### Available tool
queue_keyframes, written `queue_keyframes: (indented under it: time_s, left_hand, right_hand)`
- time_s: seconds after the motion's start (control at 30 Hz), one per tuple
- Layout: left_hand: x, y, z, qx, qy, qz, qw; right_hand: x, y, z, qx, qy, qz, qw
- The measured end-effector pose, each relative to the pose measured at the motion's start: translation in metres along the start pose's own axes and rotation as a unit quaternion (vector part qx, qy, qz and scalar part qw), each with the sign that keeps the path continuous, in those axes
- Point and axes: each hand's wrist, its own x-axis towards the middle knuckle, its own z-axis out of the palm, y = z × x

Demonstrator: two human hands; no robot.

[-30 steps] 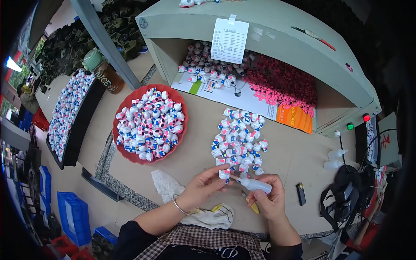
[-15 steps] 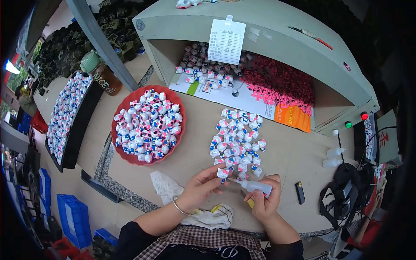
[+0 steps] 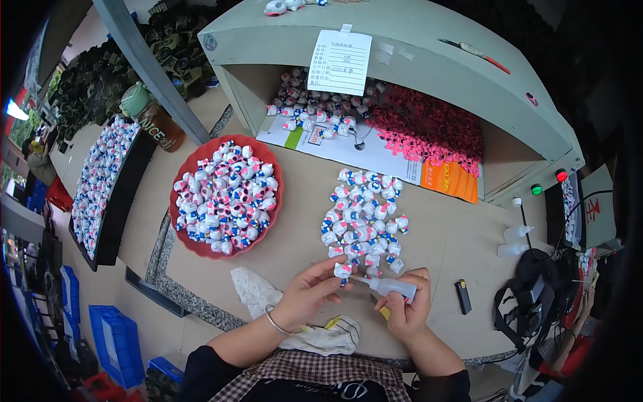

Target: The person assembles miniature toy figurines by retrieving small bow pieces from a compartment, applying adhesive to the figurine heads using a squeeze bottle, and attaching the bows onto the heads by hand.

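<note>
Between the fingertips of my left hand (image 3: 309,291) is a small white cat figurine (image 3: 342,271) with pink and blue details. My right hand (image 3: 410,309) is closed around a small translucent squeeze bottle (image 3: 392,288), its thin nozzle pointing left at the figurine. Whether the nozzle touches it I cannot tell. Just beyond both hands, a block of similar figurines (image 3: 362,218) lies in loose rows on the table. A red scalloped bowl (image 3: 175,224) heaped with such figurines stands to the left.
Behind the rows, a grey-green shelf box (image 3: 234,100) holds more figurines and a pile of pink pieces (image 3: 435,127). White cloths (image 3: 256,289) lie near the front edge. At right are a black lighter-sized object (image 3: 463,297), small bottles (image 3: 514,241) and a black bag (image 3: 532,301). A black tray (image 3: 117,201) stands far left.
The whole view has shifted slightly. My hands keep nearly the same pose, with the figurine and the squeeze bottle still in them.
</note>
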Motion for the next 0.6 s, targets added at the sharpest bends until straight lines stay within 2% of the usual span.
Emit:
queue_keyframes:
  time_s: [0.13, 0.3, 0.4, 0.5, 0.6]
  left_hand:
    - [0.0, -0.0002, 0.0002, -0.011, -0.003, -0.002, 1.0]
    - [-0.0004, -0.0018, -0.0012, -0.006, 0.004, -0.003, 1.0]
    - [-0.0001, -0.0019, -0.0013, -0.008, 0.006, 0.004, 1.0]
    - [-0.0001, -0.003, -0.0024, -0.002, 0.01, 0.018, 1.0]
    - [-0.0008, -0.0034, -0.0033, 0.013, 0.017, 0.029, 0.999]
  right_hand:
    - [0.0016, -0.0018, -0.0052, -0.079, -0.019, -0.023, 0.996]
    - [-0.0016, -0.0038, 0.001, 0.014, 0.02, 0.038, 0.999]
    - [-0.0012, 0.0004, -0.0034, -0.056, 0.006, -0.016, 0.998]
    - [-0.0013, 0.0018, -0.0034, -0.052, 0.017, -0.026, 0.998]
    - [-0.001, -0.0012, -0.004, -0.016, -0.016, -0.004, 1.0]
